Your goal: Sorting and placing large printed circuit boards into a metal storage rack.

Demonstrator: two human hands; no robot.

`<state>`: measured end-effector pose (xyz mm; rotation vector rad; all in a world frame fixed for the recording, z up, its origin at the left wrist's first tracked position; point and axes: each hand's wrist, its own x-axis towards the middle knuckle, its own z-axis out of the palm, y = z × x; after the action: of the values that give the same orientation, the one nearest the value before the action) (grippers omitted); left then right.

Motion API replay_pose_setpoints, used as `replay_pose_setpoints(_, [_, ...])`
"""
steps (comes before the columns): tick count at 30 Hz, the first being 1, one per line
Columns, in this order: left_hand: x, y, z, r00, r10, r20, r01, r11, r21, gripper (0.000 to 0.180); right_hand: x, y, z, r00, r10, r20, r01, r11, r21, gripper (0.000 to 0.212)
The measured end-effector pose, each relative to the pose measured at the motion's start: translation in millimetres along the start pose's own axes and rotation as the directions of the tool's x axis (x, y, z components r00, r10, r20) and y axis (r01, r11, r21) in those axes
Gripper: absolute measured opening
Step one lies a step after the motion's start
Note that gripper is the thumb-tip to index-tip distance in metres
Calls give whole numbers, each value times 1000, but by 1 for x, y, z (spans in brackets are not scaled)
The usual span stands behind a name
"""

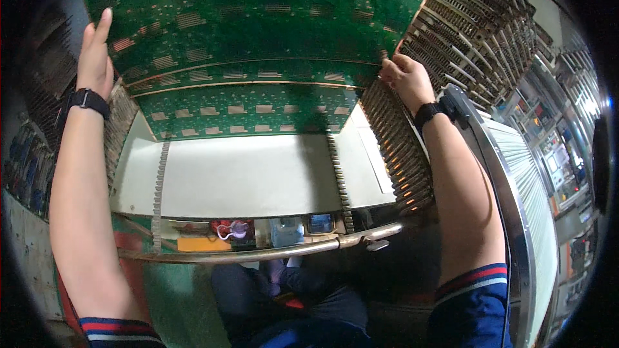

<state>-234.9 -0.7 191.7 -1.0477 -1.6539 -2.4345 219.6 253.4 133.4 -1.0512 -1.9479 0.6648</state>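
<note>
A large green circuit board panel (258, 35) stands tilted in front of me, its lower edge above another green circuit board (213, 111). My right hand (407, 80) pinches the large panel's lower right edge, fingers curled. My left hand (97, 58) is open at the panel's left edge, its fingers stretched upward along it. Whether the left palm presses on the edge I cannot tell. Both boards sit between toothed slotted side rails, the right rail (403, 154) below my right hand. Dark bands circle both wrists.
A white surface (251, 174) lies below the boards, crossed by two toothed strips (340, 180). A metal bar (245, 256) with a clamp knob runs nearer me, before a tray of small items (284, 231). More slotted racks (477, 38) and a pale ribbed panel (525, 187) stand at right.
</note>
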Motion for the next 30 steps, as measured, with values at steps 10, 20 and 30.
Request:
replay_pose_setpoints(10, [5, -12, 0, 990, 81, 115, -62, 984, -167, 67, -9, -2, -20, 981, -150, -126, 127, 976, -175, 30])
replay_pose_setpoints(20, [0, -4, -1, 976, -100, 193, 136, 974, -183, 77, -4, 11, -6, 989, -146, 23, 148, 971, -188, 32])
replay_pose_setpoints(30, [35, -21, -10, 926, 377, 21, -369, 891, 264, 65, 1, 10, -22, 977, -133, -167, 96, 972, -215, 34])
